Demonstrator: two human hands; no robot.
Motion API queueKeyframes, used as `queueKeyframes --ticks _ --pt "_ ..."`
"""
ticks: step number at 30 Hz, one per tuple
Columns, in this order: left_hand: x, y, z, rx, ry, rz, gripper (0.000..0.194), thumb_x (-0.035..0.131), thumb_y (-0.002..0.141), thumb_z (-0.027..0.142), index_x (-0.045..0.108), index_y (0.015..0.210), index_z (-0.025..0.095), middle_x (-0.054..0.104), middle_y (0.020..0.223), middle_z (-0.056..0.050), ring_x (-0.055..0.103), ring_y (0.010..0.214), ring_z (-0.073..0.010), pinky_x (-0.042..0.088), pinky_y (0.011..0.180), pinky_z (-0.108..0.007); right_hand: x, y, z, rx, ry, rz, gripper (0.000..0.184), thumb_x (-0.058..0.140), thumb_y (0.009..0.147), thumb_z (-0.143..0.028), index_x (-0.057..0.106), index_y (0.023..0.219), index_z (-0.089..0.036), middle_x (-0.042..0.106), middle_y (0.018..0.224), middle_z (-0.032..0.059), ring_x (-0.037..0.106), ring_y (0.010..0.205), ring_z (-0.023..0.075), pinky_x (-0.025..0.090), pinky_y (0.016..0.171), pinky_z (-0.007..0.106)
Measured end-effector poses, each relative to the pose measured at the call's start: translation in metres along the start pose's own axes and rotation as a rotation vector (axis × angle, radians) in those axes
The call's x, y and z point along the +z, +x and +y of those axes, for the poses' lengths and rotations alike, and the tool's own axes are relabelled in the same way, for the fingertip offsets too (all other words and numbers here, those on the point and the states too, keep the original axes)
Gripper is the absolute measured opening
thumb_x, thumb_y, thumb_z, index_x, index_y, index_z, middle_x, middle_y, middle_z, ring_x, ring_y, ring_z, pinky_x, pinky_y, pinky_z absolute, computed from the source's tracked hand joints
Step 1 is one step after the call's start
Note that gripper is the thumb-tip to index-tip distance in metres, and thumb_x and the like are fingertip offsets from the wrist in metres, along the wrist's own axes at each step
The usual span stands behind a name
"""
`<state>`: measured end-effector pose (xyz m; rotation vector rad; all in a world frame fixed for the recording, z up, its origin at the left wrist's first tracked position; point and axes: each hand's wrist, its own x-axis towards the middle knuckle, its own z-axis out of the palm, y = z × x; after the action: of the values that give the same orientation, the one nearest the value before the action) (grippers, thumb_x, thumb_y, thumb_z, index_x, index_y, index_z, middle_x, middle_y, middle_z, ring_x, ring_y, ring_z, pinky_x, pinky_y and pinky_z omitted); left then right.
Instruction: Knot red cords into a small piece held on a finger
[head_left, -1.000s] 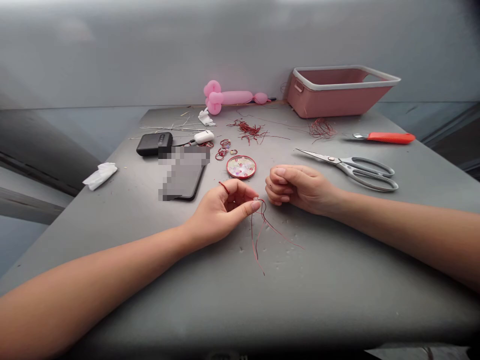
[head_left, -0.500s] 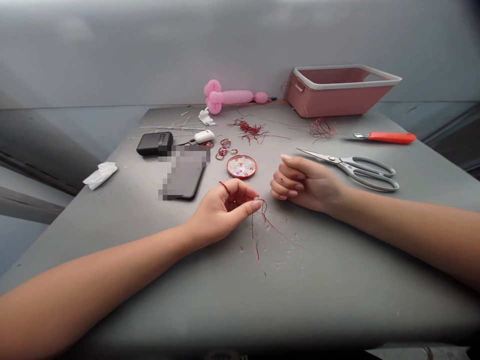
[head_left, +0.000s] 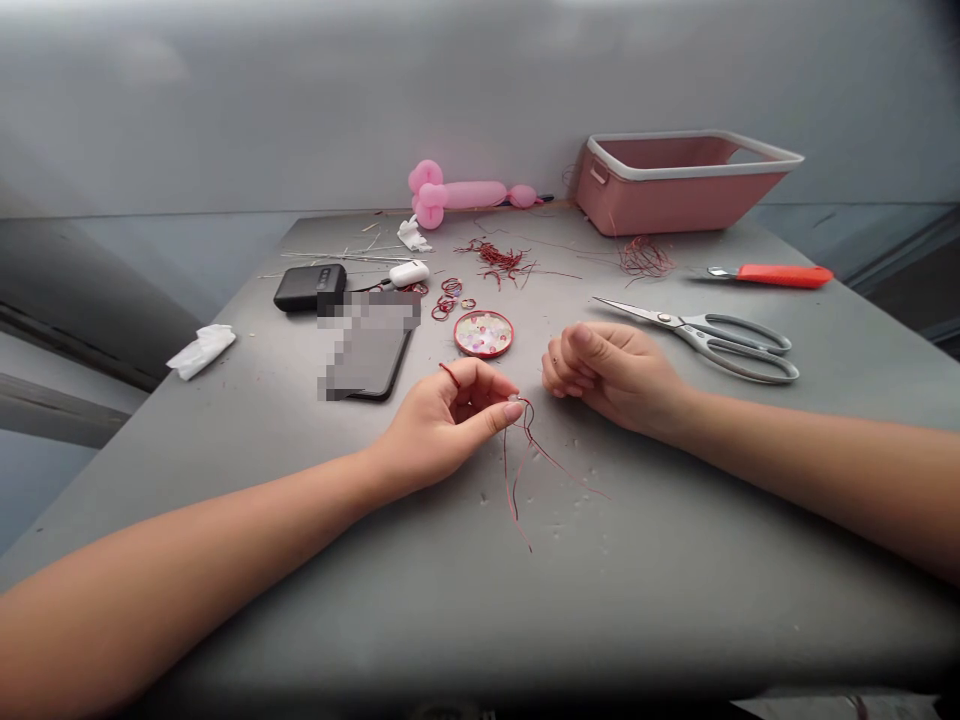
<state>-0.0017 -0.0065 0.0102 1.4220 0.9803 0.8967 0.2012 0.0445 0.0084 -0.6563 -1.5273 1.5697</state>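
My left hand (head_left: pixel 448 420) rests on the grey table (head_left: pixel 675 560) with thumb and forefinger pinched on thin red wire strands (head_left: pixel 525 465); the loose ends trail toward me across the table. A small loop of the red wire shows over its forefinger knuckle. My right hand (head_left: pixel 611 370) lies just right of it, fingers curled loosely inward, nothing visible in them. A small round dish (head_left: pixel 483 333) with coloured bits sits just beyond both hands.
Large scissors (head_left: pixel 712 335) lie right of my right hand, an orange-handled knife (head_left: pixel 776 274) beyond. A pink basket (head_left: pixel 679 180) and pink balloon (head_left: pixel 457 195) stand at the back. A phone (head_left: pixel 367 350), power bank (head_left: pixel 309 287), red wire rings (head_left: pixel 447 298) and wire scraps (head_left: pixel 499 260) lie left-centre.
My right hand lifted and partly uncurled its fingers half a second ago, then curled them again and settled back on the table. The left hand and its wire have stayed put.
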Motion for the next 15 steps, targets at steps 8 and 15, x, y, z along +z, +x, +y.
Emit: queueKeyframes --ticks 8,15 --pt "0.0 0.0 0.0 0.005 0.0 -0.003 0.024 0.071 0.08 0.035 0.059 0.089 0.016 0.062 0.088 -0.002 0.059 0.08 -0.0121 0.048 0.077 -0.026 -0.001 -0.001 0.004 -0.013 0.039 -0.05 0.05 0.064 0.084 -0.055 0.045 0.054 -0.019 0.04 0.051 -0.0034 0.039 0.051 0.0106 0.032 0.053 0.028" --pt "0.0 0.0 -0.001 0.02 -0.006 -0.009 0.023 0.071 0.081 0.034 0.059 0.089 0.016 0.062 0.087 -0.001 0.059 0.08 -0.0106 0.048 0.077 -0.025 -0.011 0.007 -0.005 0.179 0.309 -0.03 0.055 0.062 0.083 -0.036 0.026 0.046 -0.019 0.021 0.044 -0.0039 0.028 0.044 0.01 0.028 0.05 0.029"
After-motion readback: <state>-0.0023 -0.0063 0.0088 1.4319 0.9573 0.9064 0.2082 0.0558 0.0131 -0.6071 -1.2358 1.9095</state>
